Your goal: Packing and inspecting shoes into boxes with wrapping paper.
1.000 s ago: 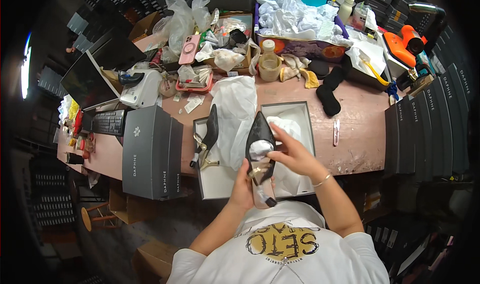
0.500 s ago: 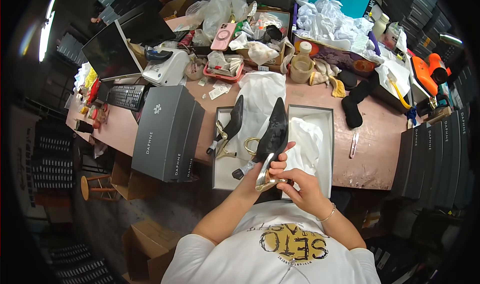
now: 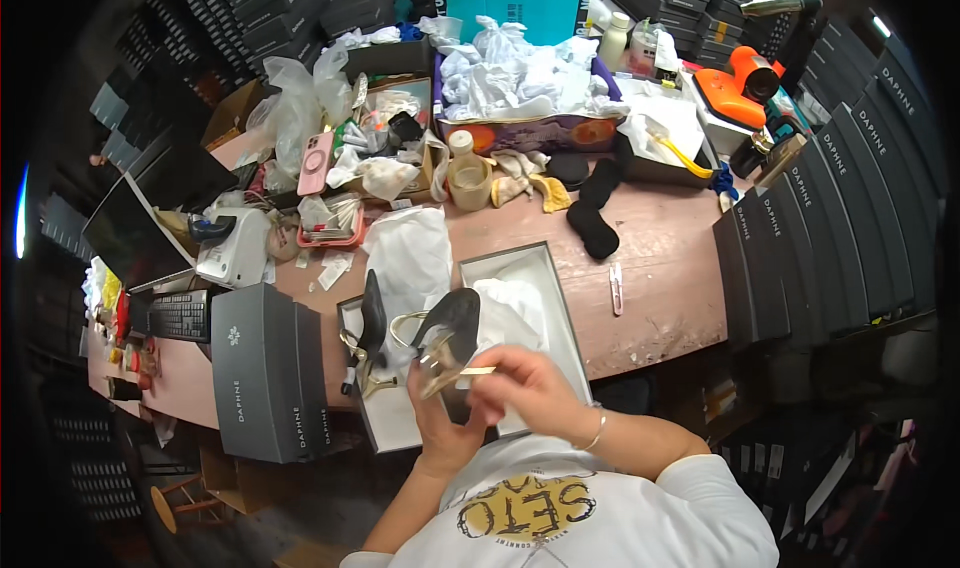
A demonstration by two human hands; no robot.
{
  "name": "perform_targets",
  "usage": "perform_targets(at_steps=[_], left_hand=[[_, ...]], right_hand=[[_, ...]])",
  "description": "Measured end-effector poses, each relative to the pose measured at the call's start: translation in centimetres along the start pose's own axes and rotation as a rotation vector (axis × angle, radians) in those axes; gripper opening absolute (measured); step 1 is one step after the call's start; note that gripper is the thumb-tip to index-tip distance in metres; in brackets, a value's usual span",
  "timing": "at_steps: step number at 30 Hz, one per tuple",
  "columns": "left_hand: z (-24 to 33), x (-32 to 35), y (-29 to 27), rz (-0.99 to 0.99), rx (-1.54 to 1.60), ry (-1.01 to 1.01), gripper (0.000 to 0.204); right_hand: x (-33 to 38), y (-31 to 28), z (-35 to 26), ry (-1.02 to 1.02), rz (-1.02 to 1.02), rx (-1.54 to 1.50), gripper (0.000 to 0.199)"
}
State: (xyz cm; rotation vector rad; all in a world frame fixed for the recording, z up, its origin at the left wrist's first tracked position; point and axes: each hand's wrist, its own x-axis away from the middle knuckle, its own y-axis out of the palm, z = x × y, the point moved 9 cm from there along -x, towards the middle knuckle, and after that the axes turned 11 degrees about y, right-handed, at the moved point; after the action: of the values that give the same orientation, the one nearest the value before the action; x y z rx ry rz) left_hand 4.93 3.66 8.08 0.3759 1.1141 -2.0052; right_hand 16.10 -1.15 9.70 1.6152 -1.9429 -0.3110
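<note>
Black and gold, one pointed high-heeled shoe [image 3: 457, 328] is grasped by the left hand [image 3: 446, 434] above an open shoebox [image 3: 392, 428]; the right hand [image 3: 530, 390] touches its heel [image 3: 478, 371] (pinching or not, I cannot tell), its mate [image 3: 373, 313] lying leftward.

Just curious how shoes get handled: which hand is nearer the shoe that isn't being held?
The left. The left hand, gripping the held shoe, is just right of the unheld shoe; the right hand is farther right.
</note>
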Motion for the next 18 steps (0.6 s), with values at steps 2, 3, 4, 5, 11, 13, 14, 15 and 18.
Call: perform_targets(at_steps=[2,3,4,5,11,13,14,15,18], left_hand=[[-4.3,0.6,2.5,0.152,0.351,-0.323,0.058],[-2.7,-1.6,1.4,0.194,0.082,-0.098,0.052],[-5.0,-1.0,2.0,0.291,0.407,-0.254,0.037],[-5.8,-1.7,2.4,0.229,0.545,-0.305,0.031],[-2.4,-8.5,1.6,0.004,1.013,-0.465,0.031],[-3.3,-6.9,2.8,-0.031,1.159,-0.602,0.034],[-3.8,-5.9,3.6,-0.023,1.283,-0.69,0.035],[-4.1,-4.7,4.2,-0.008,1.408,-0.777,0.037],[-5.1,-2.7,4.8,-0.06,1.222,-0.763,0.042]], right_hand=[[0.1,1.6,0.9,0.052,-0.106,0.133,0.021],[-0.1,2.2,0.5,0.028,-0.154,0.191,0.024],[0.1,2.0,0.0,0.09,-0.207,0.299,0.028],[-0.1,0.5,-1.5,0.06,-0.165,0.373,0.027],[-4.0,-22.6,-10.3,-0.44,0.853,1.333,0.03],[-5.8,-29.1,-6.3,-0.227,0.874,1.398,0.035],[-6.4,-30.1,-4.5,-0.3,0.857,1.591,0.036],[-6.9,-29.2,-3.4,-0.379,0.828,1.783,0.037],[-7.2,-30.5,-2.7,-0.202,0.978,1.634,0.041]])
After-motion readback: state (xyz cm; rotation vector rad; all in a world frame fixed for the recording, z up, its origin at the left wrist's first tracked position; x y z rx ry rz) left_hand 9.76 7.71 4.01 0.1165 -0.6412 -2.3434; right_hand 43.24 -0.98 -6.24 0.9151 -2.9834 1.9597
